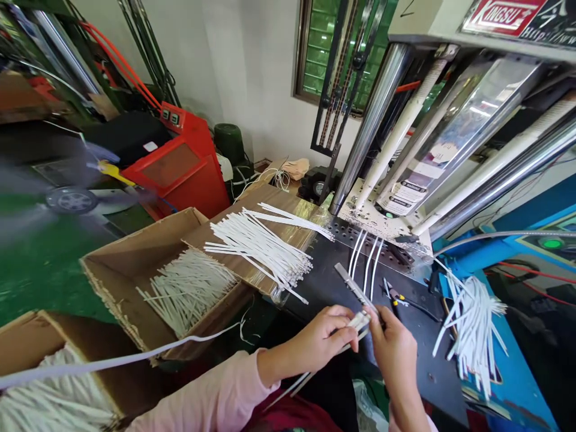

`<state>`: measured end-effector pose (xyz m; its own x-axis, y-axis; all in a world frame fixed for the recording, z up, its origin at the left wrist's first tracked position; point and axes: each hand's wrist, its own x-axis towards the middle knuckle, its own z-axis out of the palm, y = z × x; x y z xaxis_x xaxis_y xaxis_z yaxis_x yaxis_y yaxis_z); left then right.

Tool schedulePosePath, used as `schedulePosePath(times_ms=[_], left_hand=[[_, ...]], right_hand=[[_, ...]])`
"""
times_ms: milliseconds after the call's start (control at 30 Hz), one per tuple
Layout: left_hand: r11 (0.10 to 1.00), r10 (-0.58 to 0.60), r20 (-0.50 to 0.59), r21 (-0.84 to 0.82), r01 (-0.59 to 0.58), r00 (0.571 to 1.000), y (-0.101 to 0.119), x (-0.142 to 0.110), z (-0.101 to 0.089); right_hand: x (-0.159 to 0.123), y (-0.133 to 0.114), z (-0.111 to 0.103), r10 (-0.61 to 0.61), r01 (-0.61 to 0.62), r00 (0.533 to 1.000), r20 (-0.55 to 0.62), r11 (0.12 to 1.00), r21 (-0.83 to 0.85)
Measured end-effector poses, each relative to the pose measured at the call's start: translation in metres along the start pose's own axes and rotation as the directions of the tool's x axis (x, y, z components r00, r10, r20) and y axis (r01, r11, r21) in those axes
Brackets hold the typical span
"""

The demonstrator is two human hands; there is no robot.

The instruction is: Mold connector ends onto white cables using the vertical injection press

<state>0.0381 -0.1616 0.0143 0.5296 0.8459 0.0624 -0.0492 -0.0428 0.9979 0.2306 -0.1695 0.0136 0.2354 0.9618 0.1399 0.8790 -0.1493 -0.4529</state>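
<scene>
My left hand [333, 336] is closed on white cable ends [359, 321], pinched between thumb and fingers. The tails of these cables [297, 384] hang down towards my lap. Close against it, my right hand [395, 345] grips a narrow metal bar [353, 283] that points up and left over the black press table [324, 264]. The fingertips of both hands nearly meet, and what lies between them is partly hidden. Beyond the bar, several white cables [369, 258] run out from under the press. Yellow-and-black nippers [396, 298] lie right of the bar.
A pile of white cables [261, 249] lies on a cardboard sheet at left. Open boxes [108, 288] of cables stand beside it. Another cable bunch [472, 324] rests on the blue surface at right. The press columns [373, 120] rise ahead; a spinning fan [72, 200] is far left.
</scene>
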Motion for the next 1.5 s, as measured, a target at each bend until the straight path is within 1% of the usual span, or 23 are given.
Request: schedulePosePath(times_ms=[100, 167, 233, 300, 333, 367, 400, 433, 500, 533, 567, 600, 667, 733, 800, 867, 967, 1033, 1067, 1133, 1233, 1367, 1500], left_hand=[[0.991, -0.100, 0.101, -0.082, 0.108, 0.990, -0.007, 0.013, 0.015], [0.983, -0.107, 0.098, -0.142, 0.120, 0.989, -0.002, 0.015, 0.022], [0.960, -0.064, 0.110, -0.265, 0.091, 0.992, 0.016, 0.016, 0.020], [0.898, -0.006, 0.096, -0.437, 0.048, 0.995, 0.044, 0.022, 0.007], [0.860, 0.031, 0.057, -0.511, 0.003, 0.998, 0.061, 0.028, -0.003], [0.839, 0.088, -0.028, -0.537, -0.089, 0.996, 0.079, 0.034, -0.015], [0.833, 0.161, -0.139, -0.512, -0.210, 0.977, 0.097, 0.041, -0.028], [0.826, 0.259, -0.250, -0.442, -0.348, 0.933, 0.115, 0.047, -0.042], [0.834, 0.430, -0.328, -0.211, -0.510, 0.841, 0.145, 0.059, -0.068], [0.831, 0.504, -0.326, -0.071, -0.552, 0.800, 0.157, 0.064, -0.080], [0.823, 0.559, -0.289, 0.078, -0.562, 0.778, 0.164, 0.068, -0.091], [0.804, 0.593, -0.235, 0.231, -0.548, 0.770, 0.168, 0.072, -0.102], [0.723, 0.585, -0.101, 0.515, -0.461, 0.805, 0.161, 0.081, -0.122], [0.622, 0.488, -0.002, 0.702, -0.346, 0.873, 0.137, 0.088, -0.142], [0.577, 0.335, 0.049, 0.779, -0.246, 0.941, 0.102, 0.091, -0.160], [0.570, 0.160, 0.066, 0.808, -0.147, 0.985, 0.066, 0.088, -0.175], [0.521, -0.040, 0.029, 0.854, -0.004, 0.999, 0.028, 0.080, -0.185], [0.491, -0.107, 0.025, 0.870, 0.031, 0.994, 0.019, 0.080, -0.185], [0.481, -0.109, 0.019, 0.876, 0.036, 0.994, 0.018, 0.082, -0.182], [0.452, -0.055, -0.007, 0.892, 0.031, 0.998, 0.021, 0.096, -0.175], [0.365, 0.016, -0.034, 0.931, 0.026, 0.999, 0.024, 0.131, -0.165], [0.329, 0.018, -0.059, 0.943, 0.049, 0.998, 0.020, 0.181, -0.162], [0.326, -0.002, -0.017, 0.945, 0.017, 1.000, 0.008, 0.211, -0.165]], right_hand=[[0.002, -0.005, 0.002, 0.017, -0.020, 0.999, 0.028, 0.995, 0.096], [0.011, 0.003, 0.005, 0.087, -0.087, 0.996, 0.007, 0.983, 0.160], [0.023, 0.017, 0.008, 0.111, -0.102, 0.994, -0.023, 0.965, 0.242], [0.032, 0.031, 0.012, 0.067, -0.050, 0.997, -0.049, 0.957, 0.284], [0.035, 0.035, 0.015, 0.033, -0.015, 0.998, -0.061, 0.960, 0.279], [0.035, 0.037, 0.018, -0.004, 0.021, 0.998, -0.068, 0.966, 0.259], [0.034, 0.036, 0.021, -0.043, 0.059, 0.997, -0.070, 0.970, 0.235], [0.031, 0.034, 0.024, -0.088, 0.100, 0.994, -0.065, 0.972, 0.214], [0.023, 0.027, 0.031, -0.198, 0.201, 0.980, -0.034, 0.963, 0.180], [0.018, 0.023, 0.034, -0.249, 0.248, 0.968, -0.014, 0.956, 0.158], [0.014, 0.020, 0.038, -0.286, 0.284, 0.958, 0.000, 0.950, 0.130], [0.010, 0.017, 0.041, -0.312, 0.310, 0.950, 0.008, 0.946, 0.099], [0.006, 0.014, 0.045, -0.353, 0.352, 0.936, 0.010, 0.935, 0.047], [0.007, 0.011, 0.045, -0.395, 0.394, 0.918, 0.026, 0.918, 0.046], [0.017, 0.009, 0.041, -0.421, 0.411, 0.903, 0.085, 0.905, 0.110], [0.036, 0.003, 0.037, -0.416, 0.388, 0.898, 0.142, 0.902, 0.188], [0.082, -0.012, 0.037, -0.418, 0.381, 0.895, 0.154, 0.898, 0.220], [0.117, -0.026, 0.044, -0.418, 0.394, 0.896, 0.151, 0.904, 0.167], [0.134, -0.035, 0.050, -0.407, 0.390, 0.901, 0.154, 0.912, 0.128], [0.164, -0.051, 0.064, -0.375, 0.369, 0.915, 0.150, 0.927, 0.069], [0.191, -0.072, 0.084, -0.318, 0.321, 0.938, 0.142, 0.947, -0.004], [0.198, -0.083, 0.098, -0.262, 0.279, 0.952, 0.156, 0.955, -0.104], [0.184, -0.079, 0.088, -0.304, 0.331, 0.938, 0.169, 0.929, -0.165]])
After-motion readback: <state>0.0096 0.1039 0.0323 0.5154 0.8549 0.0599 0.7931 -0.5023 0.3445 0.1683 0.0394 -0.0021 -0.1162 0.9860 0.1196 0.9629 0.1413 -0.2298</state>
